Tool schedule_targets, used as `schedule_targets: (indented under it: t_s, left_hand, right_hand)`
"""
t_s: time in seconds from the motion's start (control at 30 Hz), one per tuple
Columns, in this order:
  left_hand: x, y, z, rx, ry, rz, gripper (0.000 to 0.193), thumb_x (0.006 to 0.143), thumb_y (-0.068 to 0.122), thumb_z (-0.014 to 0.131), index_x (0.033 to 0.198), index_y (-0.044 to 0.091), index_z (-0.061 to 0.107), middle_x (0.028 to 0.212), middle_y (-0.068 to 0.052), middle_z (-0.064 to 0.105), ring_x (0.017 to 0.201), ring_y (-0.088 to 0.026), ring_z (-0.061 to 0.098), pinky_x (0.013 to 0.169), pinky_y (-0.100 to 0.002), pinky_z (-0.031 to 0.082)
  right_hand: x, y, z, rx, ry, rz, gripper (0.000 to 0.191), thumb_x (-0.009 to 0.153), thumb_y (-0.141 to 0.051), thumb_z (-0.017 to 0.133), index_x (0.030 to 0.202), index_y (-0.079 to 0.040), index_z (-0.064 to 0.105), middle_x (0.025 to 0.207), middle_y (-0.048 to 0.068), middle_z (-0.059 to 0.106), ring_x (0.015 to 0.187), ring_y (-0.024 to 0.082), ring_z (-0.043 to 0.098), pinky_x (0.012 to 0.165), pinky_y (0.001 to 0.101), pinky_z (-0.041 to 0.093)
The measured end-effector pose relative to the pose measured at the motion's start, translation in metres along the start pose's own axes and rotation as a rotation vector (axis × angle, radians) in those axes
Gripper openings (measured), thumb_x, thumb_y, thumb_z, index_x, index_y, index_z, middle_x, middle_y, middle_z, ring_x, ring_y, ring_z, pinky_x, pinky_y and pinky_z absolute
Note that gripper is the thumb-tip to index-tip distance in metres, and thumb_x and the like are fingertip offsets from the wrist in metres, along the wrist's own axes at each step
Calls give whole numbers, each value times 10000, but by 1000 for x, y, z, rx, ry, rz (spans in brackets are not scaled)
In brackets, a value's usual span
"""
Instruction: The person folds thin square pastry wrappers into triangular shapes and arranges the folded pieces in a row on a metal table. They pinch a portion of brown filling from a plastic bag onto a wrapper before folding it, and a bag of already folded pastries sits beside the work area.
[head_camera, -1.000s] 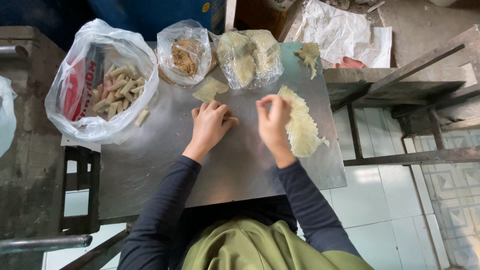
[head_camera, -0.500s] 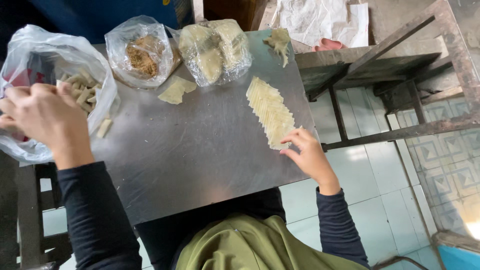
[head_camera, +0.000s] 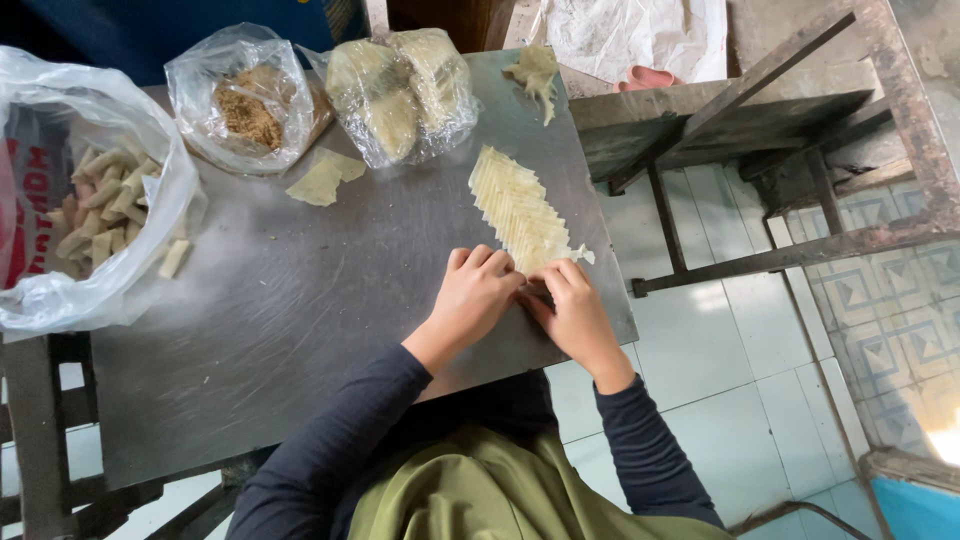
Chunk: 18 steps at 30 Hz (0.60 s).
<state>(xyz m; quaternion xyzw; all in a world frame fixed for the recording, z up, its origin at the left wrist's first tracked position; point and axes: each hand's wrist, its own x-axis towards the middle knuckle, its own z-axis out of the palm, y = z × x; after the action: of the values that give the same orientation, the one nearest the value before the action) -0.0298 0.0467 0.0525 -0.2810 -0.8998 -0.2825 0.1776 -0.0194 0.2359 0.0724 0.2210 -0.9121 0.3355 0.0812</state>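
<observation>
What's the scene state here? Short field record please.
surface: metal table
left hand: fingers on the near end of the row of pale wrappers
right hand: fingers on the same end, beside the left hand
far left: big plastic bag of rolled pieces
back left: small bag of brown filling
back middle: bag of pale stacks
loose: folded wrapper on the table, apart from the row
grip: cannot tell whether either hand pinches a wrapper

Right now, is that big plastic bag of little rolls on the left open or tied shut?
Open. The big plastic bag has its mouth spread wide, the pale rolls showing inside, and one roll lies on the metal table.
</observation>
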Motion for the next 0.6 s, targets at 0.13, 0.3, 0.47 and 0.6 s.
schedule_targets:
  t_s: [0.13, 0.3, 0.47, 0.6]
  left_hand:
    - [7, 0, 20, 149, -14, 8, 98, 828, 125, 713, 916, 141, 674, 968, -20, 599, 987, -223, 573, 901, -394, 408]
    - [6, 5, 27, -68, 81, -166, 117, 884, 117, 692, 995, 135, 662, 983, -24, 618, 946, -244, 567, 840, -408, 386]
    - [1, 5, 25, 11, 41, -88, 215, 806, 91, 671, 1015, 141, 683, 1028, 5, 659, 992, -228, 592, 859, -403, 394]
    - [-3, 6, 24, 82, 28, -23, 197, 853, 95, 667, 1046, 120, 696, 1018, 5, 646, 1014, -214, 591, 907, -393, 399]
  right_hand:
    - [-4, 1, 6, -11, 41, 54, 230, 810, -66, 776, 994, 6, 659, 1023, 128, 623, 966, 346, 624, 803, 423, 524]
    - [-5, 16, 16, 66, 151, 167, 123, 904, -45, 724, 999, 21, 683, 995, 116, 654, 837, 266, 655, 720, 349, 532]
    - [9, 51, 2, 367, 248, 374, 110, 997, -93, 695, 1024, 12, 716, 885, 37, 729, 771, 90, 633, 714, 244, 521]
    - [39, 74, -19, 598, 321, 351, 124, 1019, -89, 686, 1057, 23, 724, 946, -12, 714, 847, 35, 618, 776, 211, 503]
